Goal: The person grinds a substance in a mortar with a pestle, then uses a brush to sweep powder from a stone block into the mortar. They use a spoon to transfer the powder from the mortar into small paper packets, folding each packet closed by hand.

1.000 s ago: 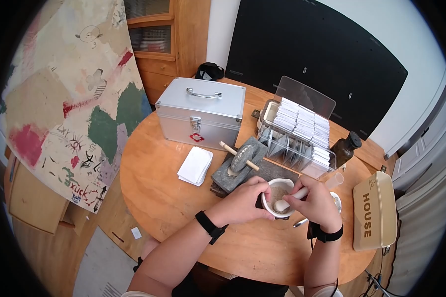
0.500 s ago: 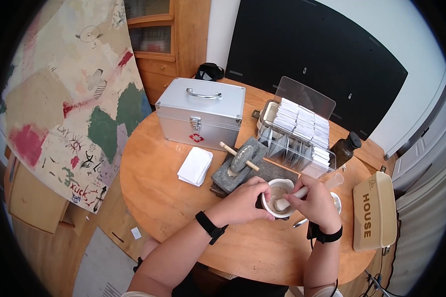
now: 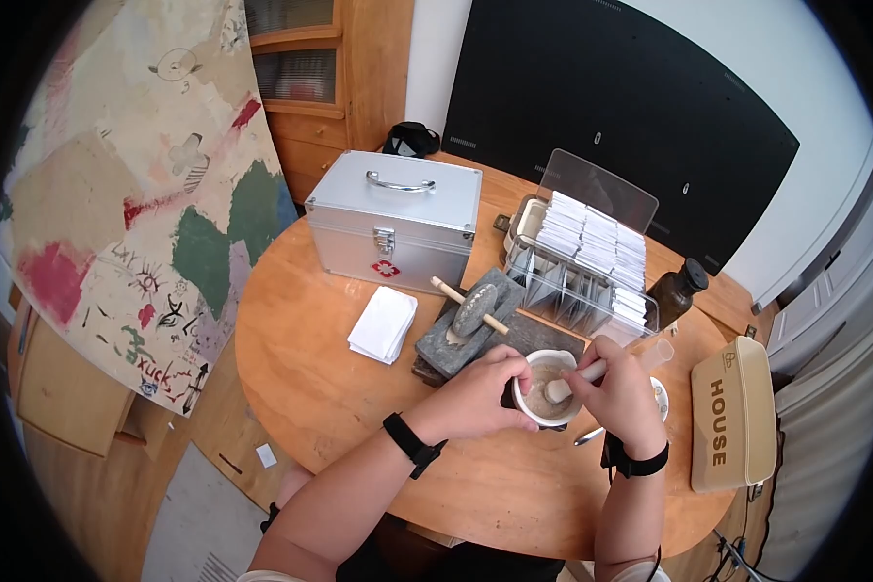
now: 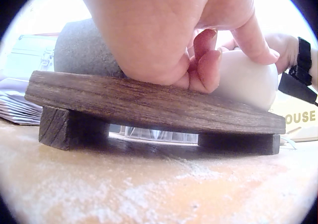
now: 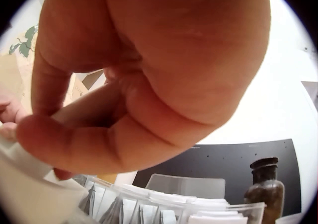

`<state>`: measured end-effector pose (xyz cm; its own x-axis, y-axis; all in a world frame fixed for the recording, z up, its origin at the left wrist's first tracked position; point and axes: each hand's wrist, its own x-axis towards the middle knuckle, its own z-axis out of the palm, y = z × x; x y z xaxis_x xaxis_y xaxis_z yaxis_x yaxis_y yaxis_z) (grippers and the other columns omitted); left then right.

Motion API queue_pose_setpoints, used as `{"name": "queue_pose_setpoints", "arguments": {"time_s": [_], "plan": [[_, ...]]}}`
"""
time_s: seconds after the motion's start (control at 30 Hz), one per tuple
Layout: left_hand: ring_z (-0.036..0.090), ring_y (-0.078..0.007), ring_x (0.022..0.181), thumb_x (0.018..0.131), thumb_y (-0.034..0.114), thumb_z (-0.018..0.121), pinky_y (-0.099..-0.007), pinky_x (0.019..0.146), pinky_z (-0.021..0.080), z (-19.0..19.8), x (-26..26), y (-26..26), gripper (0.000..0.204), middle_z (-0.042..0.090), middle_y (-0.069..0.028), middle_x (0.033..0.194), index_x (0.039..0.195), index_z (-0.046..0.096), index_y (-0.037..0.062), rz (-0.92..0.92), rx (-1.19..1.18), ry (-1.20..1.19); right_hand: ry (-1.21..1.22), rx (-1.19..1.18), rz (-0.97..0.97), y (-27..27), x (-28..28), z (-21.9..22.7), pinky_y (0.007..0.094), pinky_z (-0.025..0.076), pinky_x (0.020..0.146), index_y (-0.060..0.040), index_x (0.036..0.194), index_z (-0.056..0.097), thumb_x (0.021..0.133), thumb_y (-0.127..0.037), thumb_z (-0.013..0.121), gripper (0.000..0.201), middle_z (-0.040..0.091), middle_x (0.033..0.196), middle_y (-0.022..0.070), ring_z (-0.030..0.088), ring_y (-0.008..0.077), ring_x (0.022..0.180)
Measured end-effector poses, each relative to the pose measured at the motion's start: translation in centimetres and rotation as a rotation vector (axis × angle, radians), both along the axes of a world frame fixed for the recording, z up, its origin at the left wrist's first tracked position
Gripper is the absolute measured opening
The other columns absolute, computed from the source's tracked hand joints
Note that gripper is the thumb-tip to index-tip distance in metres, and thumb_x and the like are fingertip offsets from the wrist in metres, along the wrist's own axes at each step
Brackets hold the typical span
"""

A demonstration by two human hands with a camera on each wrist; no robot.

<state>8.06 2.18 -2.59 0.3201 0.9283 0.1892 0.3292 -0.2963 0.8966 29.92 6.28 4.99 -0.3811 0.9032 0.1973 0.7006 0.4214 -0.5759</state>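
A white mortar [image 3: 527, 411] holding pale ground powder [image 3: 543, 376] stands on a dark wooden stand [image 4: 149, 102]. My left hand [image 3: 483, 393] grips its rim from the left, thumb and fingers around the wall. In my right hand [image 3: 621, 398] a white pestle [image 3: 559, 391] is pinched, its head down in the bowl. The right wrist view shows fingers curled round the pestle's handle [image 5: 92, 105]. Left of the mortar, a grey stone grinder [image 3: 475, 308] with a wooden rod through its wheel rests on the same stand.
Behind stand a silver case [image 3: 393, 218] and a clear box of white packets [image 3: 592, 242]. White papers [image 3: 383, 325] lie left. On the right are a brown bottle [image 3: 677, 291], a plastic cup [image 3: 656, 353], a small white dish [image 3: 661, 398] and a beige HOUSE box [image 3: 732, 417].
The pestle's head has shifted slightly up and to the right inside the mortar, with my right hand. My left hand has stayed on the rim.
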Motion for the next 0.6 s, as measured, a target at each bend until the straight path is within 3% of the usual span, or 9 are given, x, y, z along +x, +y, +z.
{"name": "queue_pose_setpoints", "arguments": {"time_s": [0.03,0.1,0.23,0.3,0.33,0.47,0.6], "plan": [[0.056,-0.0189,0.092,0.07,0.017,0.096,-0.0317,0.079,0.051,0.0,0.0,0.0,0.048,0.051,-0.0065,0.115,0.1,0.059,0.0073,0.002,-0.002,0.0,0.001,0.0,0.0,0.1,-0.2,-0.3,0.0341,0.054,0.058,-0.0014,0.086,0.063,0.082,-0.011,0.086,0.025,0.069,0.067,0.0147,0.071,0.0256,0.062],[0.056,-0.0187,0.092,0.071,0.017,0.096,-0.0315,0.079,0.051,0.0,0.0,0.0,0.048,0.051,-0.0064,0.115,0.1,0.059,0.0073,0.001,-0.007,-0.001,0.117,-0.015,0.025,0.1,-0.8,-0.8,0.0292,0.052,0.059,-0.0006,0.085,0.063,0.081,-0.01,0.087,0.026,0.068,0.072,0.0071,0.066,0.0128,0.067],[0.056,-0.0176,0.09,0.071,0.018,0.096,-0.0308,0.078,0.051,-0.6,0.1,0.2,0.048,0.05,-0.0061,0.116,0.1,0.059,0.0076,0.003,0.012,-0.017,0.115,-0.026,0.134,-0.4,-1.3,0.0,0.0284,0.052,0.059,-0.0007,0.085,0.063,0.082,-0.009,0.087,0.025,0.067,0.07,0.006,0.065,0.0125,0.067],[0.056,-0.0174,0.09,0.071,0.018,0.096,-0.0308,0.078,0.051,-0.1,0.0,0.0,0.048,0.05,-0.0061,0.116,0.1,0.058,0.0077,0.0,0.003,-0.001,0.047,-0.198,0.106,-0.4,-0.7,0.6,0.0321,0.052,0.056,-0.0009,0.085,0.063,0.082,-0.012,0.086,0.025,0.068,0.067,0.0125,0.068,0.0221,0.059],[0.056,-0.0173,0.09,0.071,0.018,0.096,-0.0309,0.078,0.051,0.0,0.0,0.0,0.048,0.05,-0.0061,0.116,0.1,0.058,0.0077,-0.003,-0.006,0.014,0.047,-0.198,0.106,-0.2,-0.2,0.6,0.0321,0.052,0.056,-0.0009,0.085,0.063,0.082,-0.012,0.086,0.025,0.068,0.067,0.0125,0.068,0.0221,0.059],[0.056,-0.0173,0.09,0.071,0.018,0.096,-0.0309,0.078,0.051,0.0,0.0,0.0,0.049,0.051,-0.0061,0.116,0.101,0.058,0.0078,0.005,0.009,0.019,-0.014,-0.097,0.038,0.1,0.5,0.4,0.0324,0.052,0.057,-0.0004,0.084,0.064,0.082,-0.01,0.085,0.024,0.068,0.068,0.012,0.068,0.0218,0.061],[0.056,-0.0175,0.09,0.071,0.018,0.096,-0.0309,0.078,0.051,0.0,0.0,0.0,0.049,0.051,-0.0061,0.115,0.101,0.058,0.0078,-0.001,0.0,0.013,0.087,0.054,0.064,-0.1,-1.0,-0.7,0.0338,0.055,0.059,-0.0007,0.086,0.064,0.082,-0.009,0.085,0.023,0.07,0.071,0.0138,0.07,0.0233,0.062]]}}
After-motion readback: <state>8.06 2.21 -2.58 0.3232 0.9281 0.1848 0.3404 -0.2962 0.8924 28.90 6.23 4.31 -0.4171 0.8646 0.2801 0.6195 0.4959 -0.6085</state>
